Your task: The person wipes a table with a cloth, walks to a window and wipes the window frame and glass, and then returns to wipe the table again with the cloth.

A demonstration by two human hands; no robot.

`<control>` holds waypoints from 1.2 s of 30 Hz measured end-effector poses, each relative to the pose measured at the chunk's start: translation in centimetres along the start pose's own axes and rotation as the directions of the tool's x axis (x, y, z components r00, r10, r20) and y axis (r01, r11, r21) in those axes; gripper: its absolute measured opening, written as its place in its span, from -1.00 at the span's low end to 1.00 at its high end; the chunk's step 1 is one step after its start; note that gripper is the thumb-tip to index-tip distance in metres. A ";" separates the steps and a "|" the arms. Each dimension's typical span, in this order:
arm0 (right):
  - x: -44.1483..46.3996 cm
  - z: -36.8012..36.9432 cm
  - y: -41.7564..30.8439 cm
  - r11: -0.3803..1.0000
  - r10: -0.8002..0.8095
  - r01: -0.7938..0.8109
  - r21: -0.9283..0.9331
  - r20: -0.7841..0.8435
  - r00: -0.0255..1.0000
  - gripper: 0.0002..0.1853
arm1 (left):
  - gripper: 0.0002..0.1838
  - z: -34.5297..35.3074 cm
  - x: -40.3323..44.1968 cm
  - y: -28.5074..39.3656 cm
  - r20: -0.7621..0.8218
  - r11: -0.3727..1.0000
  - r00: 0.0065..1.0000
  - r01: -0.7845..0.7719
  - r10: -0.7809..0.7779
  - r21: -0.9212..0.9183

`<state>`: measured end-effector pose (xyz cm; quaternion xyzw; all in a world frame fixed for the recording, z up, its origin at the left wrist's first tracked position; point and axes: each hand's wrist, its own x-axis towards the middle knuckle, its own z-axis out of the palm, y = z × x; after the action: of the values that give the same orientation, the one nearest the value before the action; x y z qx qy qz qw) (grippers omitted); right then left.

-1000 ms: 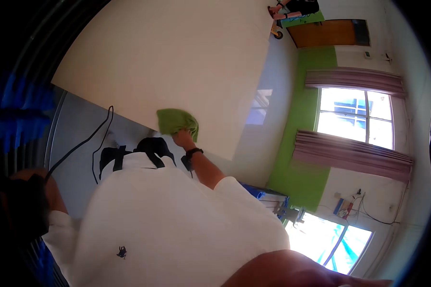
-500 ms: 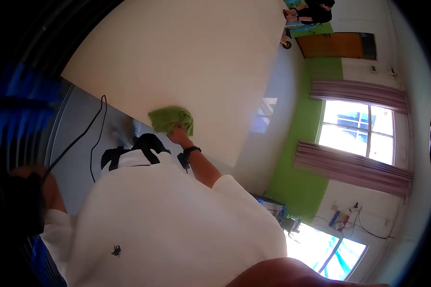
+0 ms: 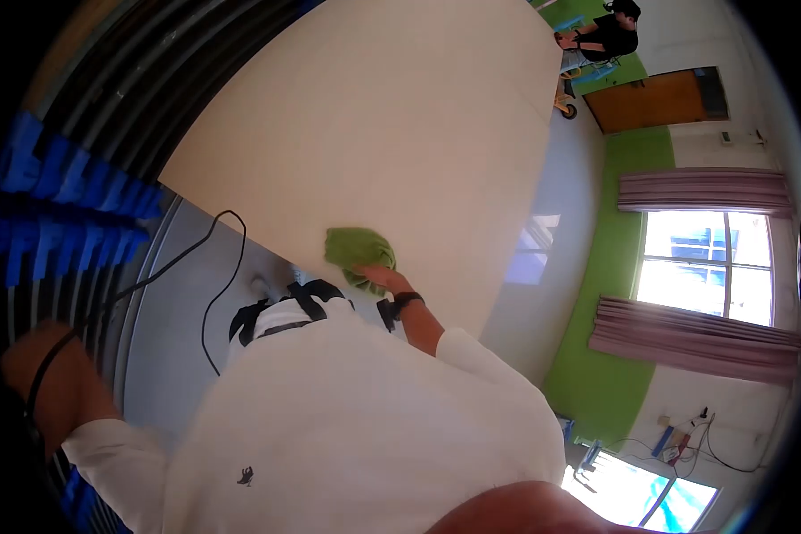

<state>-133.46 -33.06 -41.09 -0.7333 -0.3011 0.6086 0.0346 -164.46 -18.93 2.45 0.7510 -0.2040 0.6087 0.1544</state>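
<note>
My right hand point(image 3: 380, 277), with a dark watch point(image 3: 408, 301) on its wrist, presses a green cloth point(image 3: 358, 246) onto the pale tabletop point(image 3: 356, 116), close to the edge nearest my body. Its fingers lie over the cloth and partly sink into its folds, so their tips are hard to see. Of my left arm, only the bent elbow point(image 3: 53, 383) shows at the lower left. My left hand is lost past the dark rim of the view. A black cable point(image 3: 231, 214) loops beside the table edge and crosses that arm.
Blue-tipped dark stacked furniture point(image 3: 62, 169) crowds the left side. Grey floor point(image 3: 173, 347) lies beside my body. A seated person point(image 3: 610, 36) is beyond the table's far end. A green and white wall, pink curtains point(image 3: 699, 338) and windows line the right.
The whole view has shifted, so the table and cloth appear lower and further right. The cloth's folds have changed under my right hand. More of my left elbow shows.
</note>
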 end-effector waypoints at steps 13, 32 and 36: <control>7.2 5.4 -5.4 0.845 -0.043 -0.078 -0.530 -0.213 0.976 0.07 | -0.83 -0.9 0.9 -3.3 0.183 0.998 0.983 -0.015 0.026 -0.064; 2.4 4.5 0.1 0.871 0.390 -0.489 0.052 -0.680 0.621 -0.07 | -0.86 -1.5 3.0 -12.7 0.267 0.943 0.954 -0.043 0.137 -0.330; 1.8 6.3 -12.3 0.893 0.360 -0.435 -0.117 -0.396 0.845 0.08 | -0.87 -5.0 0.9 -14.6 0.181 0.936 0.973 -0.071 0.141 -0.346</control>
<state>-143.95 -24.12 -39.09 -0.8792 -0.1902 0.4222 -0.1123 -161.30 -3.92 4.63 0.7595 -0.3601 0.4923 0.2259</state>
